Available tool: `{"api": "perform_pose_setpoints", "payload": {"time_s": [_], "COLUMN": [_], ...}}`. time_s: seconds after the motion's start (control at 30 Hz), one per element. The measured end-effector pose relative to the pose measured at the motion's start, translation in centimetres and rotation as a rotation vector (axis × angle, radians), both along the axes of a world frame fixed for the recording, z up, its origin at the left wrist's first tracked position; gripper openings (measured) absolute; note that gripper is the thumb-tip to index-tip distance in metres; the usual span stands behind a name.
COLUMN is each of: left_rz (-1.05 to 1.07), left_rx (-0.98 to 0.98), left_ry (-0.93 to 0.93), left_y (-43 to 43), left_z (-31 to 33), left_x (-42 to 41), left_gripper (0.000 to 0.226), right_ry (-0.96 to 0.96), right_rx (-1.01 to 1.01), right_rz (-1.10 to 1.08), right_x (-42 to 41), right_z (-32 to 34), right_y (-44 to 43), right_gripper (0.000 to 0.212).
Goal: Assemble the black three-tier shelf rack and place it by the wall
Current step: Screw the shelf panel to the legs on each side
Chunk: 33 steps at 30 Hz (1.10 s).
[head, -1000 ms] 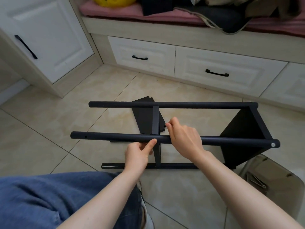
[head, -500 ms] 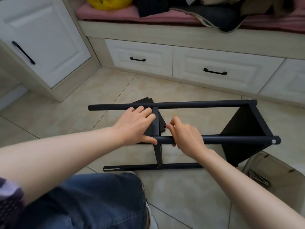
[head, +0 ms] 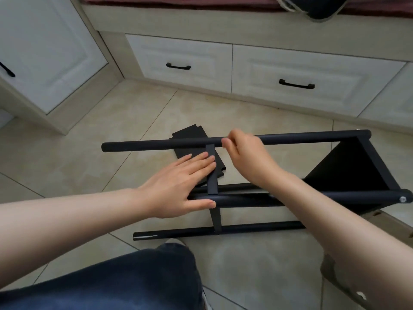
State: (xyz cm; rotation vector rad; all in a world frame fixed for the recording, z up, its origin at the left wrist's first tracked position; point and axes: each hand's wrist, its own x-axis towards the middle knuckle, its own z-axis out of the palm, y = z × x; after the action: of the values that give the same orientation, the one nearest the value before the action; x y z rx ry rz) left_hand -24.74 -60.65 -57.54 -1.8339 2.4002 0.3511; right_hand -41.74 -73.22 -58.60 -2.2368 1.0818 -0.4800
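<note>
Black rack (head: 368, 168), left hand (head: 178, 182) flat against middle shelf (head: 212, 185), right hand (head: 248, 157) now gripping far pole (head: 156, 145)

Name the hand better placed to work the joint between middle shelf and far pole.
Probably right: the right hand is at that joint; the left hand lies flat, bracing the middle shelf.

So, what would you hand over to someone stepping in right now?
Left hand: open, straight fingers against the middle shelf's edge.
Right hand: fingers curled on the far pole, blurred.
Rack lies on its side on the floor tiles; loose panel flat beneath it.
Done: end shelf fitted at the right end, middle shelf between the poles.
To do: fit the loose panel at the open left ends, stand the rack, set it by the wall.
</note>
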Motion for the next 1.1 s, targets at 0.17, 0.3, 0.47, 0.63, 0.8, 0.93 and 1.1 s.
{"api": "perform_pose_setpoints", "payload": {"time_s": [0.17,0.3,0.47,0.63,0.8,0.93,1.1], "left_rz": [0.004,-0.014,-0.035,-0.064,-0.051,-0.043,-0.044], "left_rx": [0.016,-0.002,-0.066,-0.099,-0.137,-0.152,-0.184], "left_ry": [0.065,0.108,0.162,0.114,0.182,0.221,0.268], "left_y": [-0.1,-0.1,0.6,1.7,1.6,1.7,2.5], "left_z": [-0.3,-0.5,-0.7,-1.8,-2.2,-2.5,-3.0], "left_x": [-0.2,-0.2,-0.3,-0.3,-0.2,-0.2,-0.3], "left_gripper": [0.101,0.096,0.091,0.092,0.089,0.088,0.087], "right_ry": [0.136,0.174,0.113,0.070,-0.056,-0.221,-0.186], "right_rx": [-0.129,-0.070,-0.039,0.030,0.069,-0.010,0.250], "right_rz": [0.110,0.102,0.116,0.164,0.186,0.254,0.303], "right_x": [2.8,3.3,3.1,2.2,1.0,-1.9,-4.3], "right_z": [-0.3,-1.5,-1.5,-0.9,0.3,0.5,-0.1], "right_y": [-2.2,-2.7,-2.3,-1.3,-1.0,-0.2,0.2], "right_gripper": [0.030,0.020,0.022,0.021,0.016,0.014,0.016]}}
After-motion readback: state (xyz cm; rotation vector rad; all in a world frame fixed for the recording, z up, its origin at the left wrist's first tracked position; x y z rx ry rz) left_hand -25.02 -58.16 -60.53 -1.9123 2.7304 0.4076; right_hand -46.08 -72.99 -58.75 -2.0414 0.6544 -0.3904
